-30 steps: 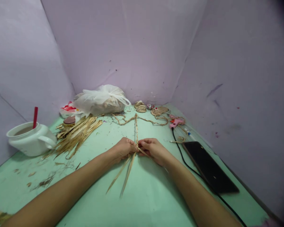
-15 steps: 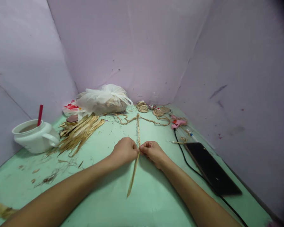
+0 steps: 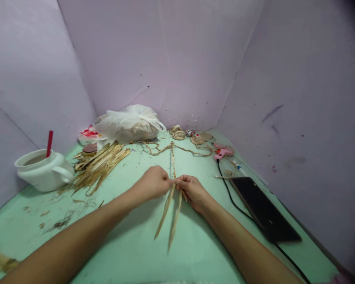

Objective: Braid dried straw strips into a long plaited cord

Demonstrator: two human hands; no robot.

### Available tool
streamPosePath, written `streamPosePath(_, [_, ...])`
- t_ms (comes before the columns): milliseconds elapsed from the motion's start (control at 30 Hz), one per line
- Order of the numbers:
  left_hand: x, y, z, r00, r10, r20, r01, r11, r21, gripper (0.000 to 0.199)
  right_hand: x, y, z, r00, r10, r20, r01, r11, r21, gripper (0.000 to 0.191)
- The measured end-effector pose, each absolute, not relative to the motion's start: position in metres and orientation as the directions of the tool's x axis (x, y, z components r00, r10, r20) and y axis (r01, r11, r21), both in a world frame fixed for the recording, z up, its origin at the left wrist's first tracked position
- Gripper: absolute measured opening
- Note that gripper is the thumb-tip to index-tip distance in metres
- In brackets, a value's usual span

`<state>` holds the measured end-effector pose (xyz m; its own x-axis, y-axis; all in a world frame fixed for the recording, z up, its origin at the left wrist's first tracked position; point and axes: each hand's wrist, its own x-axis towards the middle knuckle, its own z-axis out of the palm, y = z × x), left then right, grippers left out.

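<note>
A thin braided cord (image 3: 173, 161) of dried fibre runs from the back of the table down to both hands, over the green surface. My left hand (image 3: 156, 182) is closed, its fingertips pinched on a fibre strip at the cord's near end. Beside it, my right hand (image 3: 192, 190) pinches the cord where the braid stops. Two loose pale strips (image 3: 174, 225) hang toward me below the fingers, and a short end shows under my right hand. Behind, more braided cord (image 3: 192, 152) spreads to both sides.
On the left stand a white pot (image 3: 44, 173) with a red stick and a pile of dried strips (image 3: 103, 165). A white plastic bag (image 3: 130, 124) lies at the back. To the right are a pink glue gun (image 3: 223, 153), its black cable and a dark tablet-like slab (image 3: 264, 209).
My left hand has shifted slightly up and left. Two long strips now hang apart below the braid, where one showed before.
</note>
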<state>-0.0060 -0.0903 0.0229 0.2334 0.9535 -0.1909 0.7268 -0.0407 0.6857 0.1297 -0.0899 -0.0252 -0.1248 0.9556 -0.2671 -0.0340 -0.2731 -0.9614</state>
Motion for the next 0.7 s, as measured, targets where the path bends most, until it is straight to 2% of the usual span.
streamPosePath(67, [-0.012,-0.079,0.025,0.135,0.942,-0.306,0.536,0.19,0.822,0.015,0.13,-0.089,-0.026,-0.147,0.951,-0.273,-0.056,-0.284,-0.957,0.015])
streamPosePath(100, [-0.012,-0.076,0.025,0.141,0.915,-0.378,0.433,0.286,0.855,0.011,0.13,-0.089,-0.027,-0.156,0.95,-0.269,-0.068,-0.282,-0.957,0.016])
streamPosePath(167, [-0.01,-0.074,0.021,0.264,0.828,-0.495,0.277,0.427,0.861,0.013,0.129,-0.088,-0.027,-0.169,0.952,-0.254,-0.094,-0.272,-0.958,0.016])
streamPosePath(233, [-0.005,-0.076,0.015,0.397,0.736,-0.549,0.21,0.51,0.834,0.007,0.129,-0.089,-0.028,-0.182,0.953,-0.241,-0.098,-0.261,-0.96,0.016])
streamPosePath(333, [-0.001,-0.077,0.006,0.397,0.746,-0.534,0.211,0.492,0.845,0.009,0.129,-0.089,-0.027,-0.188,0.953,-0.239,-0.044,-0.251,-0.967,0.015])
streamPosePath(533, [-0.005,-0.074,0.002,0.257,0.841,-0.475,0.459,0.326,0.826,0.013,0.134,-0.087,-0.022,-0.246,0.959,-0.143,0.129,-0.114,-0.985,0.007])
streamPosePath(700, [0.001,-0.079,0.0,0.194,0.879,-0.436,0.465,0.309,0.83,0.006,0.141,-0.083,-0.028,-0.305,0.944,-0.124,0.217,-0.058,-0.974,0.006])
